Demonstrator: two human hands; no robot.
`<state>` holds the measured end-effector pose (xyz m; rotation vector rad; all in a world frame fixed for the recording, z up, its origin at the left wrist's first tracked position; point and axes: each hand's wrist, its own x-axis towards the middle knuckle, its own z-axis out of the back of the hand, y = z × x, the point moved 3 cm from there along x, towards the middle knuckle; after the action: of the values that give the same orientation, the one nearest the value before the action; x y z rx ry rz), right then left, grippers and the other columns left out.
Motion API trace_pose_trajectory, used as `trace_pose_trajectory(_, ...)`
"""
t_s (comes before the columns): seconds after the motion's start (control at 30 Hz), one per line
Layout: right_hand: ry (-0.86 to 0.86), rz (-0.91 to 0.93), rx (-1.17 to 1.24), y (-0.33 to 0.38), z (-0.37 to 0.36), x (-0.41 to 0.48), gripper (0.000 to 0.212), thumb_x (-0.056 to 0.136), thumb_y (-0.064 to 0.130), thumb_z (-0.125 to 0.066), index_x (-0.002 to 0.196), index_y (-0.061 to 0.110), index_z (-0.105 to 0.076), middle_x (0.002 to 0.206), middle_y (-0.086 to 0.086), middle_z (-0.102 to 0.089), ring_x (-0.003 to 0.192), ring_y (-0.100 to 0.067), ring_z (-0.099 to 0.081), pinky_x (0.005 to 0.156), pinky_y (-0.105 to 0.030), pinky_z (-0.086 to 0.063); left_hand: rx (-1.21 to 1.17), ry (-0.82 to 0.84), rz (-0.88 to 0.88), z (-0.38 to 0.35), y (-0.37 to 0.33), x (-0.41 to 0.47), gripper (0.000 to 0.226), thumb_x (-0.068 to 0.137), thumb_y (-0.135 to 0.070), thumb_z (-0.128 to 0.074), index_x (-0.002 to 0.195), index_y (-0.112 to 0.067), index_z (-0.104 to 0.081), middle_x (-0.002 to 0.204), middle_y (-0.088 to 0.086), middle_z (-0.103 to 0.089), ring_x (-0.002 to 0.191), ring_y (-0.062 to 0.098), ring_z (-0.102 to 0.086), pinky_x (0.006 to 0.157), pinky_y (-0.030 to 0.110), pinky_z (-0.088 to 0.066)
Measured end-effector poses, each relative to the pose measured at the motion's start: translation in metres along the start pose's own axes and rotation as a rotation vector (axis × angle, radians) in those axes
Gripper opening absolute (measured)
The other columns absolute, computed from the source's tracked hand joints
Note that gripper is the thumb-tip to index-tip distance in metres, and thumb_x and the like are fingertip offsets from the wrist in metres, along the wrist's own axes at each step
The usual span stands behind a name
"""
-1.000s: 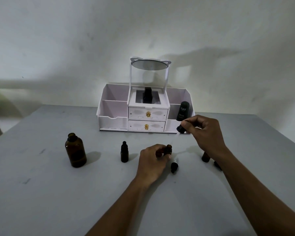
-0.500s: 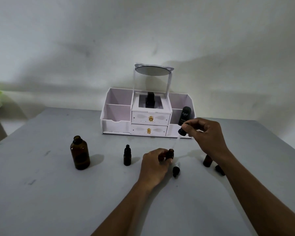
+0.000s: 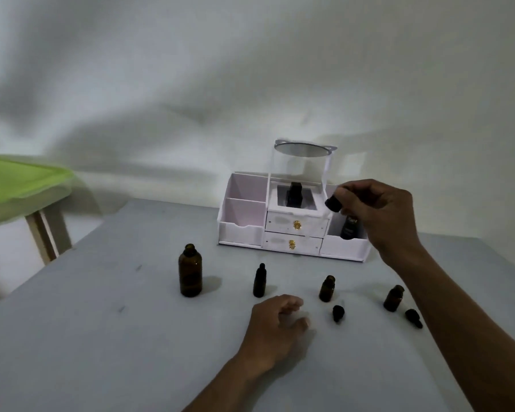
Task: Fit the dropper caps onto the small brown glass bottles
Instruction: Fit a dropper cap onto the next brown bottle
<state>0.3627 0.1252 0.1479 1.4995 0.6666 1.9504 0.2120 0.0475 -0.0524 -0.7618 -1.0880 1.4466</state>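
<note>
My right hand (image 3: 378, 212) is raised in front of the white organiser and pinches a black dropper cap (image 3: 333, 203). An uncapped small brown bottle (image 3: 327, 288) stands on the grey table, with a loose dropper cap (image 3: 337, 313) lying just in front of it. A second uncapped small bottle (image 3: 393, 297) stands to the right beside another loose cap (image 3: 413, 318). A capped small bottle (image 3: 259, 281) stands left of centre. My left hand (image 3: 277, 325) hovers low over the table, fingers loosely curled, holding nothing, a little left of the middle bottle.
A large uncapped brown bottle (image 3: 190, 270) stands at the left. The white drawer organiser (image 3: 241, 230) with a mirror (image 3: 302, 150) sits at the back and holds dark bottles. A green-covered stand (image 3: 15, 185) is off the table's left edge.
My left hand has let go of the middle small bottle and drawn back toward me. My right hand has lifted the dropper cap higher. The view has tilted up and to the left.
</note>
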Motion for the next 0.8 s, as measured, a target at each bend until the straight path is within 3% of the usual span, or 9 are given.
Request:
trace_pose_trajectory(0.07,0.033,0.032,0.027,0.010,-0.019,0.001,0.007,0.087,0.016,-0.075,0.088,0.023,-0.077,0.079,-0.003,-0.078,0.077,-0.027,-0.074,0.074,-0.038,-0.061,0.017,-0.018,0.011,0.023,0.007,-0.014,0.031,0.082,-0.033,-0.075,0.112,-0.030,-0.069,0.107,-0.019,-0.065,0.096,-0.006,-0.061,0.080,0.001,-0.044)
trace_pose_trajectory(0.13,0.075,0.046,0.054,0.017,-0.043,0.001,0.016,0.087,0.016,-0.075,0.084,0.032,-0.075,0.074,0.007,-0.077,0.071,-0.016,-0.073,0.072,-0.032,-0.060,0.030,-0.062,0.038,0.051,0.016,-0.027,0.028,0.081,-0.035,-0.076,0.109,-0.032,-0.070,0.106,-0.019,-0.066,0.096,-0.004,-0.062,0.086,0.006,-0.047)
trace_pose_trajectory(0.23,0.144,0.010,0.117,0.026,-0.081,-0.004,0.010,0.088,0.010,-0.073,0.087,0.020,-0.074,0.069,0.017,-0.075,0.066,-0.002,-0.071,0.068,-0.020,-0.056,0.018,-0.192,0.056,0.093,0.029,-0.040,0.026,0.079,-0.032,-0.079,0.103,-0.034,-0.070,0.101,-0.019,-0.068,0.092,-0.004,-0.064,0.085,0.009,-0.050)
trace_pose_trajectory(0.33,0.189,0.005,0.143,0.030,-0.121,-0.006,0.004,0.088,0.009,-0.073,0.088,0.013,-0.075,0.076,0.003,-0.078,0.074,-0.016,-0.075,0.070,-0.032,-0.061,0.002,-0.407,0.092,0.134,0.042,-0.050,0.030,0.079,-0.026,-0.079,0.105,-0.031,-0.065,0.091,-0.021,-0.065,0.082,-0.006,-0.062,0.069,0.000,-0.044)
trace_pose_trajectory(0.43,0.215,0.003,0.150,0.031,-0.151,-0.004,0.008,0.088,0.014,-0.074,0.093,0.008,-0.076,0.080,-0.004,-0.078,0.080,-0.025,-0.076,0.075,-0.041,-0.063,-0.027,-0.571,0.102,0.164,0.053,-0.050,0.038,0.078,-0.021,-0.080,0.111,-0.029,-0.063,0.090,-0.016,-0.065,0.081,-0.001,-0.063,0.068,0.009,-0.049)
trace_pose_trajectory(0.5,0.231,0.000,0.134,0.031,-0.166,-0.001,0.009,0.088,0.017,-0.074,0.095,0.011,-0.076,0.083,-0.002,-0.078,0.081,-0.021,-0.076,0.076,-0.040,-0.063,-0.054,-0.596,0.116,0.174,0.057,-0.044,0.045,0.077,-0.026,-0.081,0.116,-0.031,-0.060,0.093,-0.016,-0.063,0.086,0.002,-0.062,0.073,0.015,-0.052)
trace_pose_trajectory(0.67,0.241,-0.021,0.157,0.025,-0.186,0.006,0.008,0.087,0.017,-0.075,0.088,0.024,-0.076,0.079,0.003,-0.078,0.079,-0.019,-0.076,0.076,-0.038,-0.063,-0.059,-0.568,0.114,0.177,0.061,-0.022,0.060,0.069,-0.035,-0.086,0.122,-0.033,-0.057,0.105,-0.013,-0.063,0.094,0.002,-0.061,0.078,0.013,-0.046)
trace_pose_trajectory(0.8,0.251,-0.030,0.153,0.019,-0.192,0.009,0.005,0.088,0.016,-0.074,0.090,0.020,-0.076,0.080,0.003,-0.078,0.079,-0.017,-0.076,0.073,-0.034,-0.063,-0.044,-0.523,0.092,0.177,0.059,-0.009,0.063,0.069,-0.036,-0.085,0.126,-0.028,-0.058,0.109,-0.015,-0.061,0.093,0.001,-0.060,0.070,0.004,-0.042)
